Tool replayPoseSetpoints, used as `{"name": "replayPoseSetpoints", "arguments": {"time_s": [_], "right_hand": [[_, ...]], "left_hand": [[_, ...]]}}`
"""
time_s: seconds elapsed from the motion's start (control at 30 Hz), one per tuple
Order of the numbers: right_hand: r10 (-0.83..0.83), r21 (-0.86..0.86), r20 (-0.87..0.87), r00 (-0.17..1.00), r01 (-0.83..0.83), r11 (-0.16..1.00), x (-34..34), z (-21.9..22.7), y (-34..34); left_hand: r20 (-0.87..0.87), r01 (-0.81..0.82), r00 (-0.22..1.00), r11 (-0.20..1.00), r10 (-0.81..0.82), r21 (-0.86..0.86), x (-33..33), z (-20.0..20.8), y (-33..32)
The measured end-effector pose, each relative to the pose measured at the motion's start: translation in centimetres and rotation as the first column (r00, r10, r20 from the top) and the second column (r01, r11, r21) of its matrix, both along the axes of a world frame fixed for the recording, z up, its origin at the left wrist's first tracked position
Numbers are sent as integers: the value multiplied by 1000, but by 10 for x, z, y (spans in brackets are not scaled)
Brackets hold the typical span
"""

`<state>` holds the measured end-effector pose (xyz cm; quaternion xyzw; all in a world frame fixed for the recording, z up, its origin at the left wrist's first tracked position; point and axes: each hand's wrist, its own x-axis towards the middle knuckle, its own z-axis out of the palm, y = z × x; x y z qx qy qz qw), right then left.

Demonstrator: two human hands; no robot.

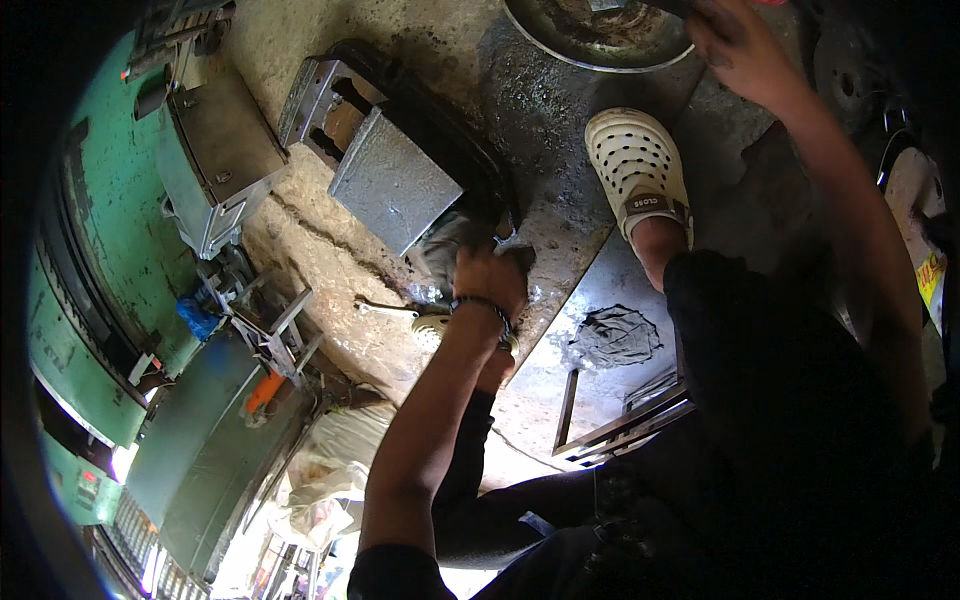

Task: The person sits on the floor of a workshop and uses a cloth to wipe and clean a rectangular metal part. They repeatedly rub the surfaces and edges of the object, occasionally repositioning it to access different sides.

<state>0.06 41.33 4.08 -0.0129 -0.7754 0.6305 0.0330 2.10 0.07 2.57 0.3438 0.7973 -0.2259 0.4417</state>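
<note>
The grey metal block (395, 180) lies just ahead-left of my left grip (490, 280), fingers curled; the round pan (590, 55) sits left of my right grip (735, 50). Shadow hides whether either pinches anything. I'd best keep both wrists steady, knuckles clear of the block's edge.

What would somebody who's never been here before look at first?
Probably the pale clog full of holes, bright against the dark floor right of the middle. Next might come the chunky grey metal block left of centre, with the left hand just below and to the right of it. The big green metal panels along the left side stand out too.
</note>
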Motion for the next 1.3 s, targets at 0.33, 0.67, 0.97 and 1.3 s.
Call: {"name": "replayPoseSetpoints", "arguments": {"time_s": [0.33, 0.67, 0.97, 1.3], "right_hand": [[19, 226, -183, 983, 24, 974, -5, -15, 3], [-98, -93, 9, 995, 99, 991, 4, -20, 14], [-30, 285, 19, 999, 23, 958, -2, 3, 6], [-8, 429, -33, 999, 21, 903, 4, 0, 11]], "left_hand": [[-27, -183, 971, 810, 238, 558, 78, 27, -26], [-31, -31, 998, 812, 60, 582, 9, 91, 5], [-213, 318, 937, 928, -277, 191, -45, 6, -12], [21, -167, 986, 939, 168, 300, 77, 20, -14]]}}
